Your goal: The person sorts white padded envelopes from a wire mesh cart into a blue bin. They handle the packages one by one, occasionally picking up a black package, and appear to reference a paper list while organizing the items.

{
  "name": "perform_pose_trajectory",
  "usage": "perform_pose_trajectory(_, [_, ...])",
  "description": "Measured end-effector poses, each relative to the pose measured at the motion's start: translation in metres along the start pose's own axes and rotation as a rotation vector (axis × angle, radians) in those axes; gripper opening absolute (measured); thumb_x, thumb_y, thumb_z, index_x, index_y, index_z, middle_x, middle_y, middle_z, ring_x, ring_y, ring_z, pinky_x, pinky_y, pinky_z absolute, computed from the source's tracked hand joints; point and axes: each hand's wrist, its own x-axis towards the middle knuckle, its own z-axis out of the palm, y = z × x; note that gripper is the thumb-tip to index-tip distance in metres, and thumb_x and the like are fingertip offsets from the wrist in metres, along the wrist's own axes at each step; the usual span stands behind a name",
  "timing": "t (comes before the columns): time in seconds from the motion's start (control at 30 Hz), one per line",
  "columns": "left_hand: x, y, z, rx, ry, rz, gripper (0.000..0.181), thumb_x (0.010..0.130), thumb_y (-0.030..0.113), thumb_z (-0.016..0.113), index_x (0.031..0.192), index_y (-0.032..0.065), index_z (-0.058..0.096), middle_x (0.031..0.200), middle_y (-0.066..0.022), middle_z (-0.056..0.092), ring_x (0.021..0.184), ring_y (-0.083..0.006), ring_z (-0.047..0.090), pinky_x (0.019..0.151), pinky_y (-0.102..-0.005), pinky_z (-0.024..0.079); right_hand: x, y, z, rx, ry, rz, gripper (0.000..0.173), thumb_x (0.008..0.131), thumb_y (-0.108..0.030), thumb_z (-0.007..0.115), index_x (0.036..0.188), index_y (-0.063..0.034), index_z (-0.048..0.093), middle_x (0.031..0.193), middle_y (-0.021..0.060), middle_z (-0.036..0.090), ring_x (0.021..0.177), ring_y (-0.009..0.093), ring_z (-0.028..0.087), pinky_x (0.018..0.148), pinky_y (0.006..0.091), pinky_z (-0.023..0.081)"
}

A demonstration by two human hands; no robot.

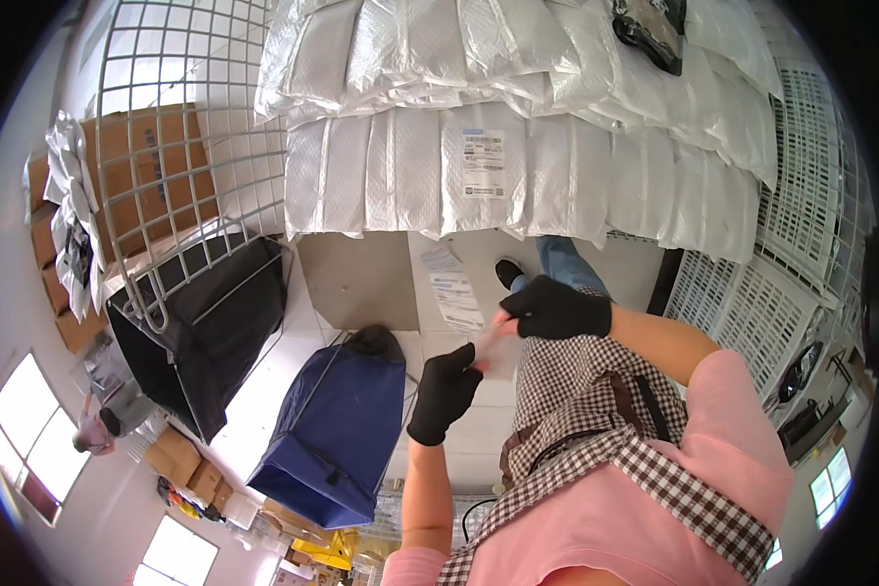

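Both my hands wear black fingerless gloves and are close together in front of the apron. A pale, motion-blurred label piece [489, 341] is between the fingertips of my left hand [447, 395] and my right hand [560, 309]. Just beyond them is a strip of white printed labels [452, 289]; whether it joins the held piece is unclear. Ahead are rows of silver bubble mailers [403, 168]. One mailer in the front row bears a white printed label [483, 162].
To the left stand a wire mesh panel [183, 146], a black fabric bin [212, 322] and a blue fabric bag on a frame [337, 425]. Cardboard boxes [150, 168] lie behind the mesh. White plastic crates [732, 308] stand right. A dark package [652, 33] tops the mailers. Another person [99, 432] is far left.
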Motion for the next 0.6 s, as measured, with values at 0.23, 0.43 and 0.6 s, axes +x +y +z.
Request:
perform_pose_trajectory(0.23, [-0.038, -0.068, -0.023, 0.307, -0.3, -0.128, 0.032, 0.075, 0.011, 0.062, 0.105, -0.0016, 0.058, 0.078, -0.0217, 0.061, 0.064, -0.0251, 0.061, 0.06, -0.0348, 0.045, -0.042, 0.061, -0.106, -0.928, 0.931, 0.302, 0.012, 0.074, -0.016, 0.057, 0.075, -0.0041, 0.056, 0.066, 0.0107, 0.057, 0.066, 0.03, 0.055, 0.059, 0.0384, 0.043])
perform_pose_trajectory(0.43, [-0.027, -0.03, -0.007, 0.202, -0.385, -0.042, 0.021, 0.076, 0.015, 0.064, 0.09, 0.0006, 0.061, 0.053, -0.0065, 0.049, 0.042, -0.0093, 0.041, 0.042, -0.0277, 0.035, -0.032, 0.163, -0.126, -1.231, 0.712, -0.236, 0.017, 0.065, -0.009, 0.06, 0.081, -0.0069, 0.054, 0.093, 0.0085, 0.056, 0.088, 0.026, 0.053, 0.085, 0.0392, 0.042])
perform_pose_trajectory(0.6, [-0.021, -0.025, 0.009, -0.03, -0.341, -0.025, 0.016, 0.077, 0.014, 0.064, 0.08, 0.0002, 0.057, 0.048, -0.002, 0.037, 0.041, -0.0075, 0.032, 0.039, -0.0263, 0.03, -0.018, 0.161, -0.098, -0.935, 0.609, -0.091, 0.043, 0.072, -0.025, 0.061, 0.109, -0.0046, 0.052, 0.123, 0.021, 0.041, 0.111, 0.037, 0.041, 0.093, 0.0439, 0.035])
